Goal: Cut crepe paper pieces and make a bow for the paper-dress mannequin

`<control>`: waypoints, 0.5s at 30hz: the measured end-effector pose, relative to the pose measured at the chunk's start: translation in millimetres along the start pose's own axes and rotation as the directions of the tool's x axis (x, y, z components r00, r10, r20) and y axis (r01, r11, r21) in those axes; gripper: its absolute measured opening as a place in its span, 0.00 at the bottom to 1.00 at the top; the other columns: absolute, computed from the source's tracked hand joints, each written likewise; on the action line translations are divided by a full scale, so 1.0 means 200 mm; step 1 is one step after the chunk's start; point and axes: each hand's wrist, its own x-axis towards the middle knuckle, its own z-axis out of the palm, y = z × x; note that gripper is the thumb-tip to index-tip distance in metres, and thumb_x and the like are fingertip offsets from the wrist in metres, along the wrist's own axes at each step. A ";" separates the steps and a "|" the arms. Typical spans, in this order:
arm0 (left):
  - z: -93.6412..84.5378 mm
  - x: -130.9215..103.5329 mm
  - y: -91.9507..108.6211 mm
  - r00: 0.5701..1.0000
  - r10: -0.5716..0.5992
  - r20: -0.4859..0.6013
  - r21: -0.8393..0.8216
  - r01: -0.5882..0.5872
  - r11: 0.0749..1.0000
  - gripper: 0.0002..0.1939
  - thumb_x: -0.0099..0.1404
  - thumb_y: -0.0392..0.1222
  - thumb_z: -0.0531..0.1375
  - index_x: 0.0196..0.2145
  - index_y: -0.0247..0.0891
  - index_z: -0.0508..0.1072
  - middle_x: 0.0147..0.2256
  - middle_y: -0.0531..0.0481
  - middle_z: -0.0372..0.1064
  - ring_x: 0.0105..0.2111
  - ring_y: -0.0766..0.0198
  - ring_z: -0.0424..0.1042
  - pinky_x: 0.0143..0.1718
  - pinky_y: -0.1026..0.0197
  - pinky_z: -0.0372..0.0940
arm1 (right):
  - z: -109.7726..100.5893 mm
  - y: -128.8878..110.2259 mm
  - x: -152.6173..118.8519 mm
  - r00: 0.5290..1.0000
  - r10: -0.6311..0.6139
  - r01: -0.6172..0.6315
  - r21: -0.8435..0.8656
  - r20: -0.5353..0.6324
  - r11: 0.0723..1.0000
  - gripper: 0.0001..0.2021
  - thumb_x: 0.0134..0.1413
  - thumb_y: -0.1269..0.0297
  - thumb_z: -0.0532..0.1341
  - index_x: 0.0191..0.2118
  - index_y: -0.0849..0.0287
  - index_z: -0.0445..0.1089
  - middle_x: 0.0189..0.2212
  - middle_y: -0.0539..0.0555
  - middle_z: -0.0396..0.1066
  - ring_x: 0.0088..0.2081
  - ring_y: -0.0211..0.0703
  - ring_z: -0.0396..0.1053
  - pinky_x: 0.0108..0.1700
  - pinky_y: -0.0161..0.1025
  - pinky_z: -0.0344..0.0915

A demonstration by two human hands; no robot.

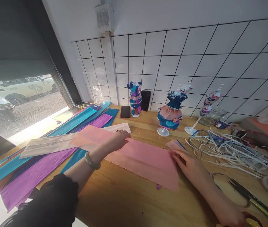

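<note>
A pink crepe sheet point(138, 157) lies flat across the middle of the wooden desk point(115, 201). The left hand point(118, 140) rests on its far left part, fingers loosely curled, gripping nothing that shows. The right hand point(189, 164) lies open and flat at the sheet's right edge, fingertips on the paper. To the left, purple point(37, 173), teal point(72, 124) and pale sheets overlap. Behind stand three small dress forms point(171, 112) and two phones point(125, 111). On the right, a tangle of white strips point(228, 151) lies close by, with scissors point(254, 198) near the right forearm.
</note>
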 end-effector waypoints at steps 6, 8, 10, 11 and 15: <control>0.06 0.13 0.04 0.999 0.025 0.033 0.082 -0.028 0.996 0.12 0.61 0.30 0.50 0.36 0.38 0.72 0.37 0.46 0.68 0.40 0.60 0.67 0.42 0.58 0.60 | 0.03 0.02 0.02 0.997 -0.071 0.074 -0.064 0.040 0.995 0.15 0.59 0.64 0.50 0.48 0.59 0.67 0.47 0.58 0.70 0.48 0.46 0.67 0.49 0.45 0.64; 0.05 0.14 0.04 0.999 0.036 0.040 0.090 -0.039 0.995 0.12 0.60 0.30 0.50 0.33 0.38 0.72 0.35 0.46 0.68 0.38 0.60 0.68 0.41 0.59 0.61 | 0.04 0.01 0.03 0.995 -0.079 0.082 -0.072 0.054 0.994 0.16 0.60 0.64 0.50 0.49 0.60 0.66 0.47 0.58 0.69 0.49 0.47 0.66 0.50 0.46 0.63; 0.04 0.15 0.05 0.998 0.044 0.035 0.099 -0.047 0.994 0.11 0.60 0.30 0.50 0.32 0.38 0.72 0.34 0.46 0.68 0.37 0.60 0.68 0.40 0.59 0.61 | 0.04 0.00 0.03 0.995 -0.079 0.083 -0.067 0.065 0.994 0.16 0.60 0.64 0.50 0.49 0.60 0.67 0.46 0.58 0.70 0.48 0.47 0.67 0.50 0.46 0.64; 0.04 0.15 0.05 0.999 0.046 0.026 0.103 -0.049 0.993 0.11 0.60 0.30 0.50 0.32 0.38 0.72 0.34 0.46 0.68 0.37 0.60 0.68 0.40 0.59 0.61 | 0.04 -0.01 0.03 0.995 -0.075 0.080 -0.066 0.067 0.995 0.15 0.60 0.64 0.50 0.49 0.60 0.67 0.45 0.57 0.70 0.47 0.46 0.67 0.49 0.45 0.64; 0.03 0.18 0.07 0.999 0.033 -0.043 0.118 -0.028 0.993 0.12 0.61 0.30 0.49 0.34 0.37 0.71 0.35 0.46 0.68 0.38 0.60 0.67 0.40 0.59 0.61 | 0.04 -0.01 0.03 0.997 -0.045 0.049 -0.072 0.055 0.996 0.15 0.60 0.67 0.48 0.47 0.60 0.68 0.40 0.58 0.71 0.42 0.45 0.69 0.43 0.42 0.67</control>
